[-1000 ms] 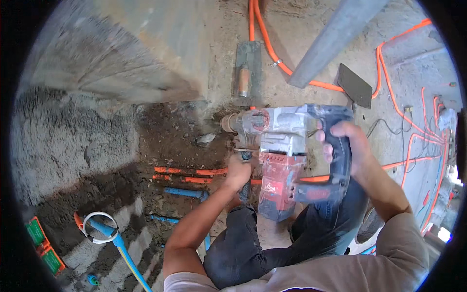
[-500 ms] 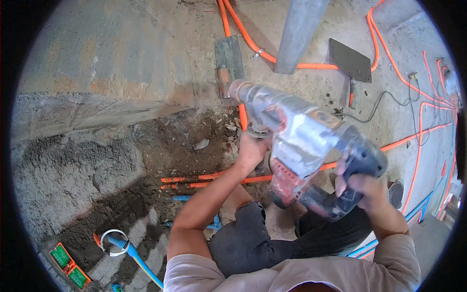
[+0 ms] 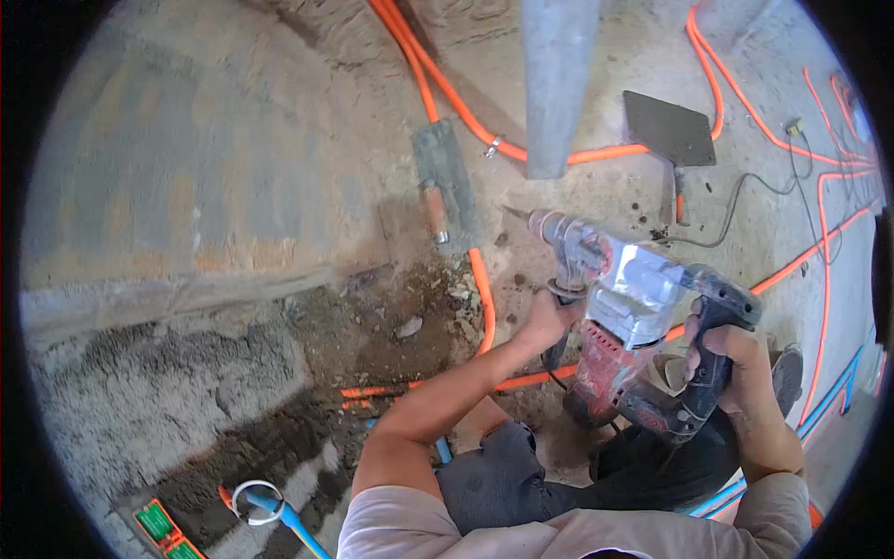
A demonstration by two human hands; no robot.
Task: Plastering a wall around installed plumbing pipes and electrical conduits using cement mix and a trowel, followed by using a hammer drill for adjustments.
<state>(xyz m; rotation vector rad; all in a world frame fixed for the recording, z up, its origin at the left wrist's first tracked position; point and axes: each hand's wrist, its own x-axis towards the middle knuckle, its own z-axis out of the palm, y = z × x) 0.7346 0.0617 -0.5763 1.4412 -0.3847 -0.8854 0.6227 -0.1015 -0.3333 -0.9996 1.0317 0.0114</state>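
I hold a heavy red and grey rotary hammer drill [image 3: 626, 321] over a dug-up patch of floor. My left hand [image 3: 549, 319] grips its black side handle under the front. My right hand [image 3: 731, 368] is wrapped around the rear black handle. The chisel bit [image 3: 518, 215] points up and left, off the ground, toward a plastering float [image 3: 445, 191] with an orange grip lying on the concrete. An orange conduit [image 3: 484, 303] runs down from under the float into the broken trench.
More orange conduits [image 3: 819, 238] snake across the concrete at right. A flat trowel [image 3: 670, 130] lies beyond the drill, beside a grey metal post [image 3: 556, 84]. A rough wall base [image 3: 186, 289] stands at left, a blue pipe [image 3: 289, 522] and green box [image 3: 158, 524] below.
The drill has swung from pointing left and nearly level to pointing up and left, lifted away from the trench. Both hands stayed on its handles as the view shifted.
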